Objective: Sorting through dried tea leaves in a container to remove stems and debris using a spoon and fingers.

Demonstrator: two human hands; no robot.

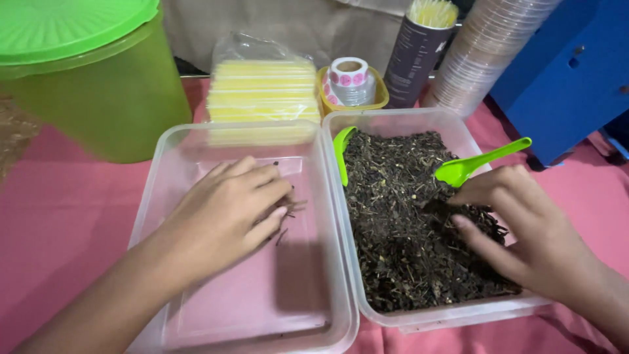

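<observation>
Left hand (pixel 229 206) lies flat, palm down, inside the clear tub (pixel 196 308) on the left. Its fingers are spread a little and rest on a few small dark twigs (pixel 291 208) on the tub's floor. The hand is not gripping anything; it only touches the twigs. That tub is almost bare, so the pink cloth (pixel 59 216) shows through it.

Right hand (pixel 524 233) reaches into the second clear tub (pixel 400 119), which stands just beside the first. This tub is full of dried dark leaves and stems (pixel 400 223). The fingers are curled and pinch at some of the leaves, but I cannot tell how much they hold.

Two green scoops sit in the full tub. One green scoop (pixel 481 162) lies just above the right hand. Its long handle points up and to the right, over the tub's edge, and its bowl points down to the left. The other scoop (pixel 341 151) leans in the tub's far left corner, with its handle pointing down.

Behind the two tubs are one big green bucket with a lid (pixel 92 78), one bag of yellow packets (pixel 262 88), one roll of stickers (pixel 349 78), one dark tube of sticks (pixel 416 49), one stack of clear cups (pixel 481 52) and one blue box (pixel 570 72).
</observation>
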